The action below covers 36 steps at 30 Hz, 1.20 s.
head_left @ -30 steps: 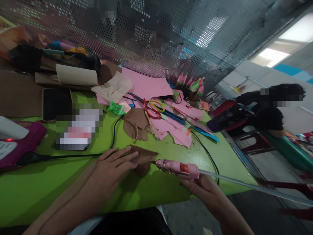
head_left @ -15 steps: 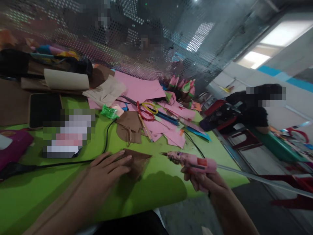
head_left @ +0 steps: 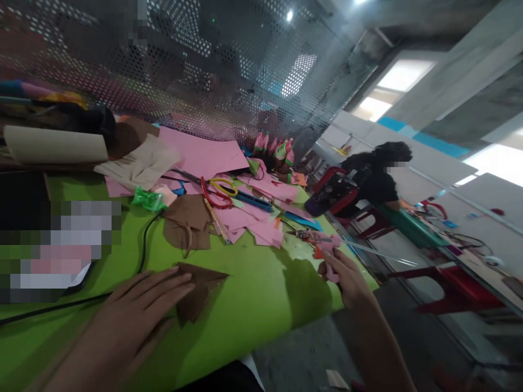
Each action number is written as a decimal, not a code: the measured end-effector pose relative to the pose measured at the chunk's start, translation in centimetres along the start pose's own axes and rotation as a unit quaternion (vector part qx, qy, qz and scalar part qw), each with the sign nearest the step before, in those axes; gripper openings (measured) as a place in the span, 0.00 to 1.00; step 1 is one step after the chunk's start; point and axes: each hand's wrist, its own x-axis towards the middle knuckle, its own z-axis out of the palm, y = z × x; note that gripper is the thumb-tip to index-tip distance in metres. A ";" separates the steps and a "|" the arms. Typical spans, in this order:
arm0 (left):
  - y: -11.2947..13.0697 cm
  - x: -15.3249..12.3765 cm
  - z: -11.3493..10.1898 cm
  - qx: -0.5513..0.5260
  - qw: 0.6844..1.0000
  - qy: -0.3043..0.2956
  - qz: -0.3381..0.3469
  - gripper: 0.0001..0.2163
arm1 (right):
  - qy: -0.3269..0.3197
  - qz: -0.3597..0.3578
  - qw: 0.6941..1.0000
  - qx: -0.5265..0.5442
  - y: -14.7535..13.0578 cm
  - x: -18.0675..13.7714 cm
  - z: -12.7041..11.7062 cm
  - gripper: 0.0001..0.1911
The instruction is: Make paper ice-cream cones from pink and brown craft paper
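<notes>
My left hand (head_left: 143, 296) lies flat on a folded brown paper piece (head_left: 200, 286) on the green table (head_left: 253, 294), fingers pressing its left part. My right hand (head_left: 343, 275) grips the handle of a pink glue gun (head_left: 321, 242) out at the table's right edge, its nozzle pointing left toward the pink scraps. A clear glue stick (head_left: 376, 253) sticks out behind the gun. The gun is well away from the brown piece.
Pink paper sheets (head_left: 212, 155), brown cutouts (head_left: 188, 218), red and yellow scissors (head_left: 216, 190) and a black cord (head_left: 143, 250) litter the table's far side. Paper flowers (head_left: 275, 149) stand at the back. Another person (head_left: 373, 177) sits to the right near red stools (head_left: 449, 283).
My right hand has carried the glue gun rightward and away from the brown paper to the table's edge. My left hand stays pressed on the paper. My view has swung right.
</notes>
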 end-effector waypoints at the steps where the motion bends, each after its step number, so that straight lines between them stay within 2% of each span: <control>1: 0.1 0.1 0.0 0.006 1.000 -0.003 -0.004 0.24 | -0.002 -0.001 0.999 -0.036 0.3 0.2 0.1 0.18; 4: 0.6 0.4 -0.2 0.014 0.999 -0.014 -0.027 0.23 | 0.024 -0.022 0.981 -0.190 0.9 1.1 0.1 0.19; 8: 1.2 0.8 -0.4 -0.006 0.997 -0.034 -0.069 0.22 | 0.057 -0.028 0.954 -0.292 1.0 1.7 -0.3 0.18; 10: 1.4 1.1 -0.7 -0.020 0.995 -0.044 -0.090 0.21 | 0.070 -0.032 0.924 -0.374 0.6 1.5 -0.6 0.20; 12: 1.6 1.4 -1.0 -0.031 0.992 -0.053 -0.109 0.20 | 0.096 -0.072 0.893 -0.434 0.2 0.8 -0.5 0.22; 14: 1.7 1.7 -1.3 -0.038 0.990 -0.058 -0.120 0.19 | 0.104 -0.166 0.892 -0.408 -0.5 0.0 0.0 0.19; 15: 1.7 1.8 -1.4 -0.040 0.990 -0.056 -0.121 0.19 | 0.088 -0.222 0.899 -0.366 -1.0 -0.5 0.4 0.17; 17: 1.8 1.9 -1.5 -0.040 0.991 -0.049 -0.116 0.17 | 0.004 -0.306 0.912 -0.273 -2.2 -1.3 1.9 0.11; 19: 1.8 2.0 -1.5 -0.033 0.992 -0.039 -0.112 0.16 | -0.080 -0.373 0.893 -0.237 -3.6 -2.0 3.8 0.06; 24: 2.2 2.1 -1.3 -0.011 0.994 -0.027 -0.109 0.14 | -0.270 -0.415 0.850 -0.181 -6.9 -3.4 8.7 0.14; 29: 2.7 2.3 -1.1 -0.009 0.994 -0.009 -0.112 0.10 | -0.344 -0.428 0.821 -0.154 -7.5 -3.1 11.6 0.23; 36: 2.9 2.3 -1.2 -0.002 0.994 0.008 -0.106 0.10 | -0.371 -0.420 0.811 -0.167 -7.0 -2.1 12.5 0.23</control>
